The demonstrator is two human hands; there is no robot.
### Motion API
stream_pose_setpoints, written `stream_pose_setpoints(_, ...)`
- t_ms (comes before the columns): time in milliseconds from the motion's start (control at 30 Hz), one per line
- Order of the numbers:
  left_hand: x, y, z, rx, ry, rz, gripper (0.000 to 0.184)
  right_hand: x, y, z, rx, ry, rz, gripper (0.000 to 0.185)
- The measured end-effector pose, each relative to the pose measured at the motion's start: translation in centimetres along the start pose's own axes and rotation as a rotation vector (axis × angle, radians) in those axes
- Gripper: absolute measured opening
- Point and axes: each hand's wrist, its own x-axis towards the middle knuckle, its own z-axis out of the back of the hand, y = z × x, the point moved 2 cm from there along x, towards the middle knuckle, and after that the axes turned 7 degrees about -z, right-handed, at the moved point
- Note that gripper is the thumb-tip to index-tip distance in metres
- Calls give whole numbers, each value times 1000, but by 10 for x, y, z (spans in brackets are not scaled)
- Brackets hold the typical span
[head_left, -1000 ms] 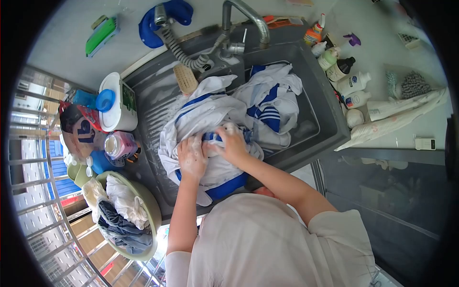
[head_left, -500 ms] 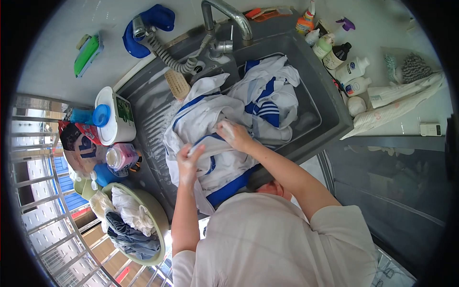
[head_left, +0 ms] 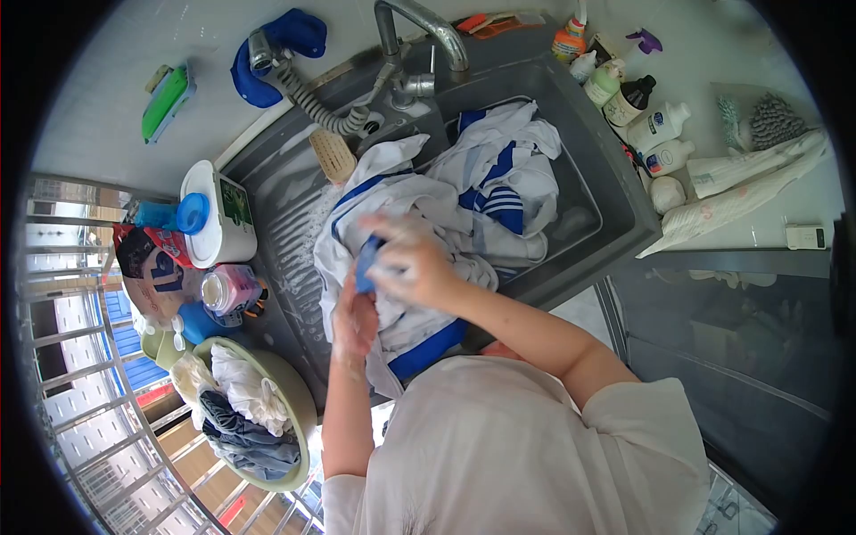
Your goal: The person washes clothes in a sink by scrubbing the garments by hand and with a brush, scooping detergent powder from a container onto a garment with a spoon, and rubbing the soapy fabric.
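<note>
A wet white garment with blue trim [head_left: 410, 201] is spread over the ribbed drainboard and into the basin of the grey sink [head_left: 624, 223]. My left hand [head_left: 355, 319] is closed on a fold of it, and a bunched blue strip rises above the fingers. Right beside that strip is my right hand [head_left: 412, 266], smeared by motion, so its grip does not show clearly. More white cloth with blue and striped parts [head_left: 504, 178] lies heaped in the basin on the right. Suds show on the drainboard by the scrubbing brush [head_left: 333, 157].
A chrome faucet [head_left: 419, 36] and a coiled hose [head_left: 316, 102] stand behind the sink. Several bottles [head_left: 655, 129] line the right ledge. On the left are a white tub [head_left: 209, 236], a pink-labelled jar [head_left: 234, 290] and a green basin [head_left: 308, 419] of clothes.
My right hand has moved left and slightly down, close against my left hand. My left hand has dropped a little, and the blue strip is now bunched up between them.
</note>
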Motion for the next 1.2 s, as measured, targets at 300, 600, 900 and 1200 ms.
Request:
stream_pose_setpoints(300, 41, 56, 76, -413, -27, -175, 35, -3, -1, -110, -249, 319, -27, 23)
stream_pose_setpoints(600, 14, 31, 32, 221, -323, 4, 45, 60, -73, -112, -457, 90, 125, 12)
stream_pose_setpoints(900, -46, -12, 43, 1678, -285, -825, 42, 74, -82, -57, -602, -17, 143, 28)
stream_pose_setpoints(1200, -9, 44, 58, 1897, -260, -573, 100, -54, 36, -85, -40, 317, 135, 17)
